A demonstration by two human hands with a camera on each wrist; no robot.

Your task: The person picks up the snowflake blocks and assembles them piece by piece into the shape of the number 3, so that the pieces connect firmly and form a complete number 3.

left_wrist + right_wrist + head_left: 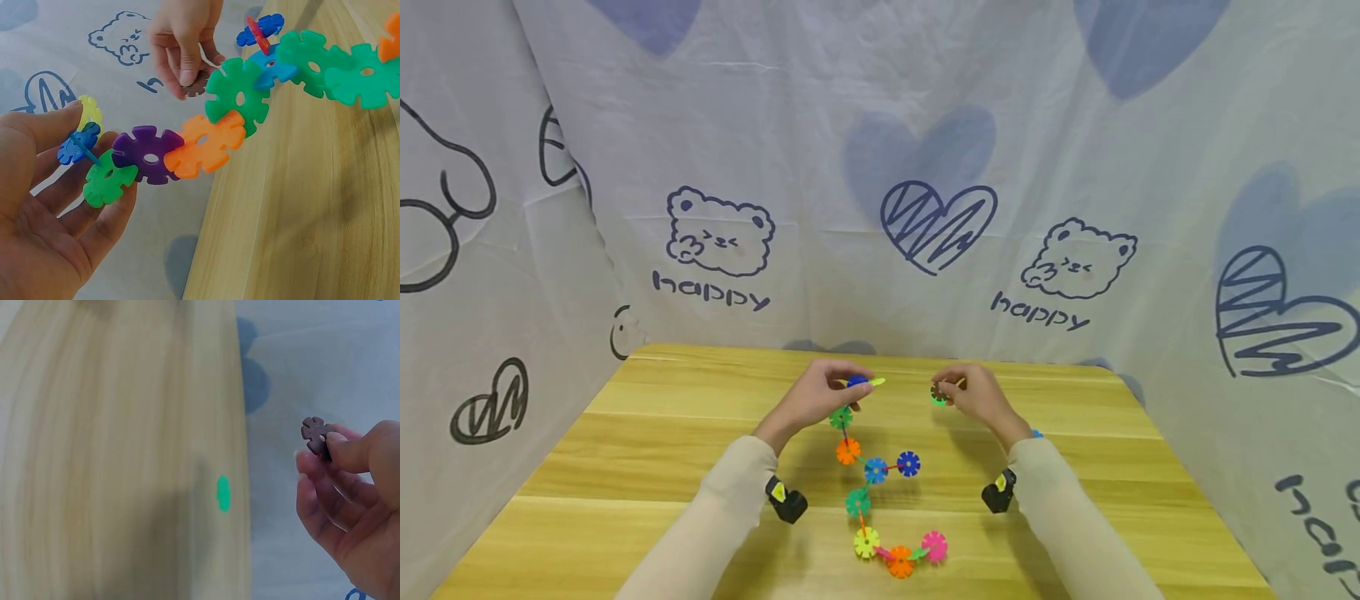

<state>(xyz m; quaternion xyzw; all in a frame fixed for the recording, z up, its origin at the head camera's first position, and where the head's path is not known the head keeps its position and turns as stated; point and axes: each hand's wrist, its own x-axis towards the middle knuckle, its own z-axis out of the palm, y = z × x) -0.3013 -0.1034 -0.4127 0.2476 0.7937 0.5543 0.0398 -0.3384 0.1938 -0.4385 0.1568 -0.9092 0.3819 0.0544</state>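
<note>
My left hand (pixel 820 392) pinches the upper end of a chain of notched plastic flower discs, with thumb and fingers at a blue disc (pixel 80 144) and a yellow disc (pixel 91 109). From there the linked discs run through a green one (pixel 109 178), a purple one (pixel 149 155) and an orange one (pixel 847 452). Farther down, the chain bends through a yellow disc (pixel 867 542) to a pink disc (pixel 934 547) at its other end. A dark blue disc (pixel 908 464) branches off to the right. My right hand (pixel 981 396) pinches a loose brown disc (pixel 314 431) between thumb and fingers, apart from the chain.
A single green disc (pixel 224 494) lies on the wooden table (pixel 1097 483) near its far edge, close below the right hand. Part of a blue piece (pixel 1037 434) shows beside the right wrist. White printed cloth (pixel 827 292) hangs behind the table and at both sides.
</note>
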